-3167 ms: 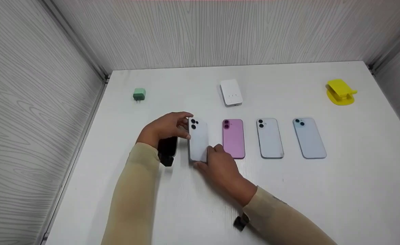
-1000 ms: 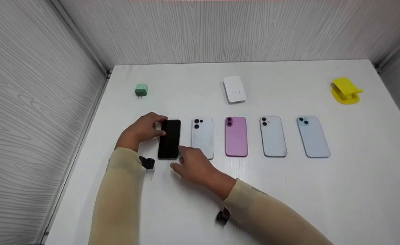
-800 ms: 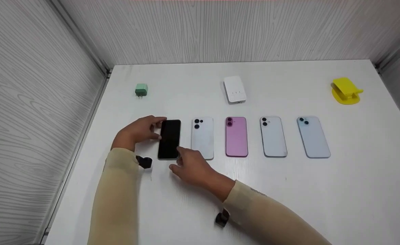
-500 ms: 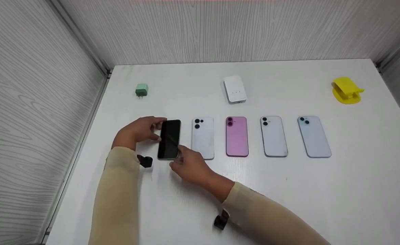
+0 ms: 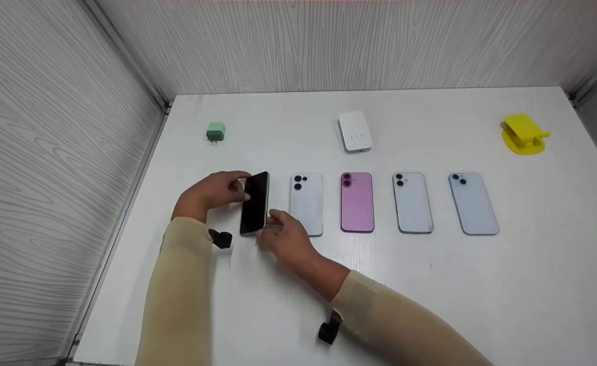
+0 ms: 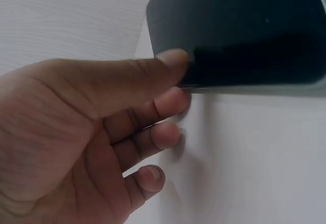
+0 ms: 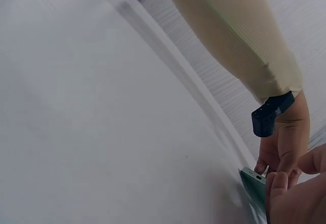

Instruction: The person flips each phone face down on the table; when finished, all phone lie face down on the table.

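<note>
Phone (image 5: 255, 203) with the black screen stands tilted on its long edge at the left end of a row of phones on the white table (image 5: 481, 305). Left hand (image 5: 212, 193) has its grip on the far end, thumb on the screen and fingers curled beside it. Right hand (image 5: 283, 239) pinches the near end with bent fingers, its wrist low over the table. Just beside it lies a white phone (image 5: 307, 203), then a pink phone (image 5: 357, 202). Behind the row, well apart, sits a green charger (image 5: 215, 132).
</note>
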`<control>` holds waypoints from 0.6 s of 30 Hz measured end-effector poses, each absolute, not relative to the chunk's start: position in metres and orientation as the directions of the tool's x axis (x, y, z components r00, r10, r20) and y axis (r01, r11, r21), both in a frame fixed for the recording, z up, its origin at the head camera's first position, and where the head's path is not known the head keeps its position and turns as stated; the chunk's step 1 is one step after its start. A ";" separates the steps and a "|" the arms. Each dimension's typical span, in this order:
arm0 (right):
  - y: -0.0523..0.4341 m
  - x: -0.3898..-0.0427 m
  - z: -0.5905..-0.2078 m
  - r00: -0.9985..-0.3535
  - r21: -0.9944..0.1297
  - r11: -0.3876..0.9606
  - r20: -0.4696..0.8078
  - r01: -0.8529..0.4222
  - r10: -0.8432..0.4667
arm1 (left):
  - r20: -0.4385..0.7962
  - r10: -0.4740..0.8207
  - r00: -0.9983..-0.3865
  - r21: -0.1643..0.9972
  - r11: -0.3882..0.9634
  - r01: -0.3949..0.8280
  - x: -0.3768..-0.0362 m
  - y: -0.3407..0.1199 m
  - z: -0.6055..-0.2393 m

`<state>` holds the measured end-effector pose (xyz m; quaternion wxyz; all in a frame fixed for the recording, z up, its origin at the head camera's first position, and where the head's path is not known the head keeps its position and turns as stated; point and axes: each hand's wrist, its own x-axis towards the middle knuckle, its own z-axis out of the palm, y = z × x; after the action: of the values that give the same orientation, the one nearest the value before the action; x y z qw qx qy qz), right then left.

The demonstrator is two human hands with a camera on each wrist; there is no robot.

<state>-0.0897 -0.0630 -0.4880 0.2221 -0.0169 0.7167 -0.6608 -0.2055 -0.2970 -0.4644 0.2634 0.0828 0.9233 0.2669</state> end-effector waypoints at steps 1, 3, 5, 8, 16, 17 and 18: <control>-0.063 -0.090 -0.488 -0.905 -0.955 0.141 -0.294 0.263 -0.308 | -0.445 0.281 -0.850 0.535 0.845 0.000 -0.205 -0.296 -0.464; -0.063 -0.091 -0.488 -0.912 -0.953 0.172 -0.292 0.250 -0.290 | -0.453 0.262 -0.852 0.531 0.847 -0.022 -0.205 -0.294 -0.465; -0.064 -0.092 -0.488 -0.917 -0.951 0.196 -0.289 0.240 -0.277 | -0.460 0.246 -0.853 0.532 0.846 -0.042 -0.205 -0.292 -0.465; -0.066 -0.093 -0.490 -0.929 -0.952 0.228 -0.261 0.203 -0.261 | -0.464 0.231 -0.855 0.535 0.842 -0.062 -0.205 -0.289 -0.464; -0.074 -0.097 -0.490 -0.968 -0.945 0.327 -0.080 -0.002 -0.239 | -0.462 0.233 -0.856 0.559 0.825 -0.078 -0.203 -0.282 -0.461; -0.075 -0.097 -0.489 -0.970 -0.939 0.342 -0.061 -0.025 -0.237 | -0.466 0.230 -0.854 0.561 0.823 -0.085 -0.203 -0.281 -0.461; -0.076 -0.098 -0.488 -0.971 -0.932 0.359 -0.045 -0.043 -0.235 | -0.471 0.224 -0.853 0.562 0.822 -0.094 -0.204 -0.280 -0.461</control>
<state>-0.0978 -0.0756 -0.4882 0.0856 -0.0849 0.8198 -0.5598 -0.2039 -0.2803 -0.4606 0.2686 0.0356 0.9159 0.2962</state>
